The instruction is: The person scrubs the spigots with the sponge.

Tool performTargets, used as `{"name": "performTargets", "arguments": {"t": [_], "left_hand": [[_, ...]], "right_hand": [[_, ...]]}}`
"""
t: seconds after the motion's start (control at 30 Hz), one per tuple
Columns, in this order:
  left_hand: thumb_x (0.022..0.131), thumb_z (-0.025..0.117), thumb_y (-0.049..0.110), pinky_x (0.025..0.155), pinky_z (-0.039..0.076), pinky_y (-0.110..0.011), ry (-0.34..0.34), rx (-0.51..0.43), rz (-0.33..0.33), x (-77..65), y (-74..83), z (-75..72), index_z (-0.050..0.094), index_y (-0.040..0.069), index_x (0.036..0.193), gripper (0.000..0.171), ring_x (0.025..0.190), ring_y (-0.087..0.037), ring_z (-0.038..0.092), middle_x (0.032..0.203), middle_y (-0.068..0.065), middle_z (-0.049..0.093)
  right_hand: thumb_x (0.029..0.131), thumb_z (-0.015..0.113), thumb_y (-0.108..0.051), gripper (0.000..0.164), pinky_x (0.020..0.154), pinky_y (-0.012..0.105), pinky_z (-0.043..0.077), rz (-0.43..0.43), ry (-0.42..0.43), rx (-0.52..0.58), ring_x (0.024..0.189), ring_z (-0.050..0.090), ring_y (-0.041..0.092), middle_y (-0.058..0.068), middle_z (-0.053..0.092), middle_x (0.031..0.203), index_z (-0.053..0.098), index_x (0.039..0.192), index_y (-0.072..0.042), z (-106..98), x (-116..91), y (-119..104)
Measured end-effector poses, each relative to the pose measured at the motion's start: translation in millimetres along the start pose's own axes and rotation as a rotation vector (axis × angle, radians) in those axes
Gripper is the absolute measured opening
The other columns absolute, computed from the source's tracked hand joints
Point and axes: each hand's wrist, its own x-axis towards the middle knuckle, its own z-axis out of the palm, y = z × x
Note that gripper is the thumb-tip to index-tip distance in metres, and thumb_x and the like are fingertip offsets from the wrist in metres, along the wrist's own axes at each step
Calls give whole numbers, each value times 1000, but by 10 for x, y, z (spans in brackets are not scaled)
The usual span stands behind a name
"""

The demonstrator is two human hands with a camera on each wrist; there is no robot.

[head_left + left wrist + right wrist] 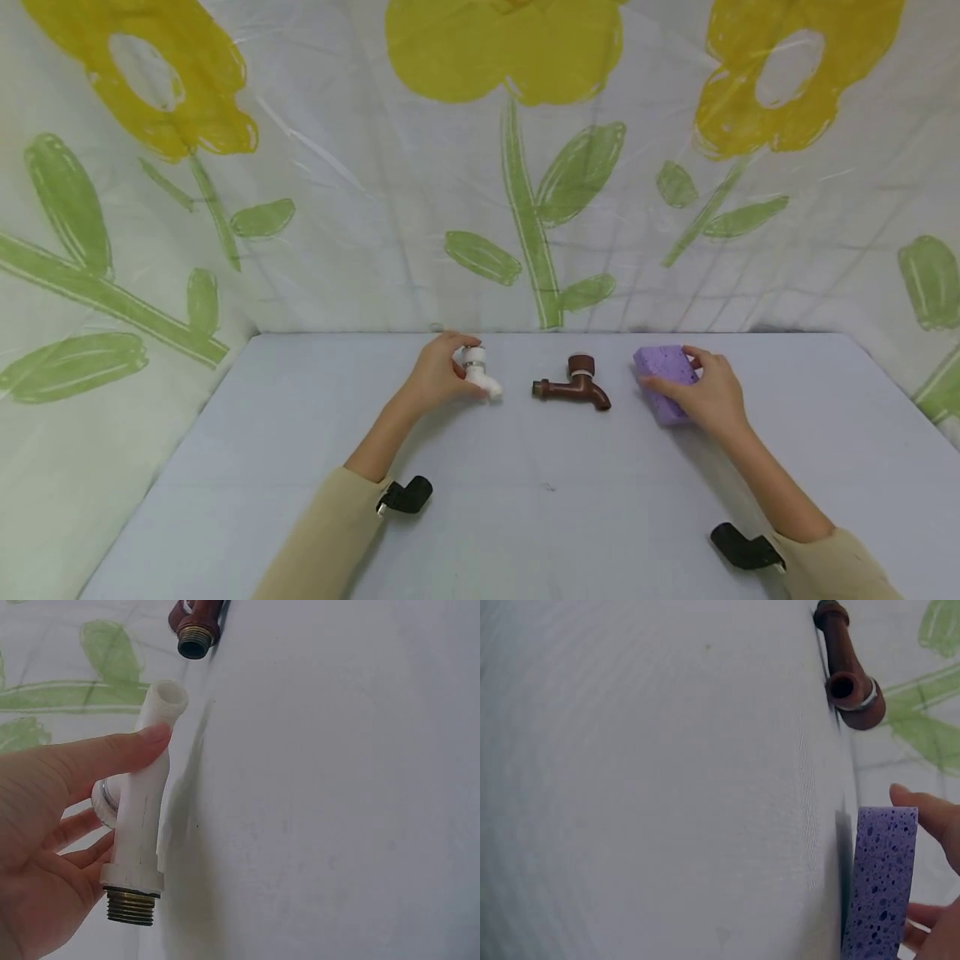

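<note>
My left hand [438, 375] grips a white plastic tap [480, 379], thumb near its spout. In the left wrist view the tap [139, 802] shows its brass threaded end and the round opening of its spout. My right hand [712, 393] holds a purple sponge [663, 383] between thumb and fingers; its pitted narrow side [881, 881] faces the right wrist camera. Between the two hands a brown tap [573, 387] lies on the table, threaded end to the left and spout to the right.
The pale table [540, 517] meets a sheet [360, 275] hung behind it, printed with yellow flowers and green leaves. A black wrist camera [408, 495] sits on the left sleeve, another black camera [742, 547] on the right one.
</note>
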Motion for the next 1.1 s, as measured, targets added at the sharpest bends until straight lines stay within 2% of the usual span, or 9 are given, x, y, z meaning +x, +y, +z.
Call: {"name": "performTargets", "arguments": {"t": [0.13, 0.3, 0.53, 0.73, 0.87, 0.97, 1.1], "left_hand": [[69, 99, 4, 69, 54, -24, -20, 34, -12, 6, -43, 3, 65, -5, 136, 76, 72, -14, 60, 133, -20, 62], [70, 99, 5, 70, 53, -24, -45, 42, -21, 9, -62, -11, 64, -4, 137, 76, 73, -14, 59, 137, -20, 61], [70, 99, 8, 71, 54, -24, -56, 50, -19, 50, -50, 17, 65, -2, 137, 76, 72, -13, 60, 138, -21, 60], [70, 100, 8, 70, 53, -23, -59, 59, -13, 81, -29, 33, 65, -3, 136, 75, 71, -13, 59, 137, -21, 60], [72, 99, 9, 72, 55, -25, -66, 68, -1, 67, -24, 22, 63, -3, 139, 77, 73, -14, 61, 139, -23, 58], [78, 96, 14, 78, 60, -30, -67, 82, 13, 30, -38, -15, 59, -2, 145, 78, 81, -20, 67, 146, -23, 55], [95, 82, 18, 88, 63, -42, -36, 107, 48, -72, -65, -118, 55, -2, 149, 63, 100, -33, 70, 152, -24, 52]], "right_hand": [[88, 84, -39, 93, 90, 53, 46, 17, 10, 1, 118, 49, 47, 40, 45, 139, 41, 151, 14, 40, 3, -3], [87, 85, -37, 92, 88, 51, 46, 24, 24, -6, 115, 50, 47, 39, 48, 135, 42, 150, 14, 59, 5, -24], [87, 85, -41, 95, 90, 57, 49, 42, 26, -35, 115, 52, 49, 39, 49, 131, 41, 149, 16, 63, 8, -20], [87, 84, -45, 102, 97, 65, 48, 43, 24, -56, 119, 50, 53, 45, 44, 138, 36, 150, 19, 82, 28, 5], [88, 82, -48, 104, 98, 65, 48, 61, 13, -52, 120, 50, 54, 45, 43, 138, 33, 150, 20, 70, 15, -1], [91, 78, -50, 104, 99, 65, 48, 80, -15, -47, 123, 49, 55, 45, 43, 139, 32, 151, 20, 12, -7, -9], [97, 70, -52, 99, 104, 68, 45, 55, -73, -47, 130, 45, 58, 45, 41, 144, 30, 153, 20, -150, -31, 26]]}}
